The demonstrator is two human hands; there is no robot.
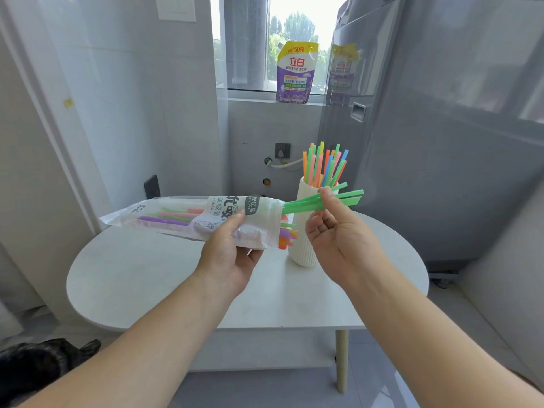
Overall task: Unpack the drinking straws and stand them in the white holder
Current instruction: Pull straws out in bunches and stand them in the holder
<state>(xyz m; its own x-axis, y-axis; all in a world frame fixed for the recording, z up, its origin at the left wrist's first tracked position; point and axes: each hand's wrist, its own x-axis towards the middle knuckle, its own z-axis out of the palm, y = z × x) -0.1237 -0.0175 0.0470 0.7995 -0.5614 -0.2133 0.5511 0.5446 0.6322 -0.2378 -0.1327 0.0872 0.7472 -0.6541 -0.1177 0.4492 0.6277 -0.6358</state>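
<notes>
Item: tall white ribbed cylindrical holder (303,251), upright on the round white table (147,275).

Contents of the holder: a standing cluster of thin plastic straws (322,166) in orange, green, pink and blue. They lean outward in a fan, with their upper ends well above the holder's rim.

Item: long clear plastic straw packet with a white printed label (203,219), held roughly level in the air to the left of the holder. Its open mouth points at the holder and lies just in front of the holder's upper half. Purple, green, orange and pink straws show through the film. Short orange, purple and yellow ends (287,237) stick out of the mouth, in front of the holder's wall.

Item: small bunch of flat-looking green straws (309,204), partly out of the packet, crossing in front of the holder's rim and reaching past it to the right.

Left hand (232,257): grips the packet from below near its open end, left of the holder, thumb on top.

Right hand (338,231): palm up, just right of the holder, thumb and forefinger pinching the green bunch, other fingers loosely curled.

Behind the holder: a purple and yellow detergent pouch (297,72) on the window sill. To the holder's right: a large grey appliance (441,142).
</notes>
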